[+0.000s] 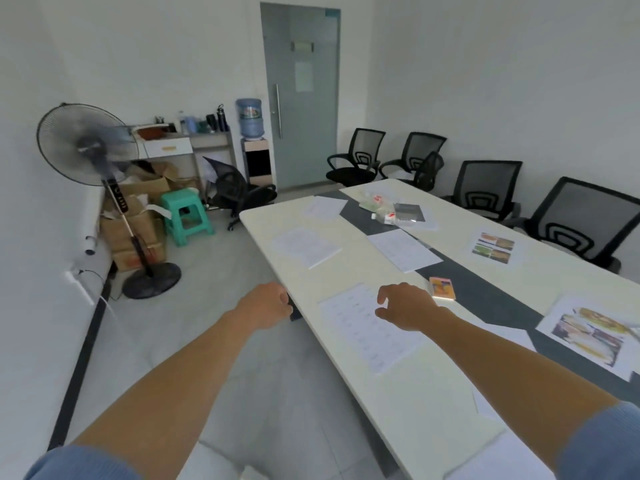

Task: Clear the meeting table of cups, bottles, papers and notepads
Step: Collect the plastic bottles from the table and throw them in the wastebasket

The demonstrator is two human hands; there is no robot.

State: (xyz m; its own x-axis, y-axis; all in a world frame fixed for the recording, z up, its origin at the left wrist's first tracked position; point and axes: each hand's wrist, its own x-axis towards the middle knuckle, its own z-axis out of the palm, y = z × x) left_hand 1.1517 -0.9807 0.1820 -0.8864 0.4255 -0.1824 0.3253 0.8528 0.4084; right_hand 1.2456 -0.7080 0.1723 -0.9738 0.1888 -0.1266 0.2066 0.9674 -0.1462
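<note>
Blue sleeves (79,462) frame the bottom corners, and both bare forearms extend forward from them.

1. Left hand (266,303): positioned at the table's (360,271) near long edge. Fingers are loosely curled; nothing is visible in the grasp.
2. Right hand (405,306): positioned above the table, over the far end of a printed sheet (367,334) beside that same edge. Fingers and thumb are curved and parted, and hold nothing.
3. Small orange-and-pink notepad (442,288): lies just beyond the right hand, at the border of the dark centre strip (485,296).
4. Further printed sheets: one (306,247) near the long edge, one (403,250) across the centre strip, one (323,206) near the far end.
5. Colour printouts: one (588,336) at the right, one (493,247) toward the far long edge.
6. Cluster of clear packets and a dark flat item (398,211): lies near the far end.

Black mesh chairs (485,188) stand along the far long edge. A standing fan (90,147), green stool (185,216), water dispenser (251,133) and frosted door (304,98) occupy the room beyond.
</note>
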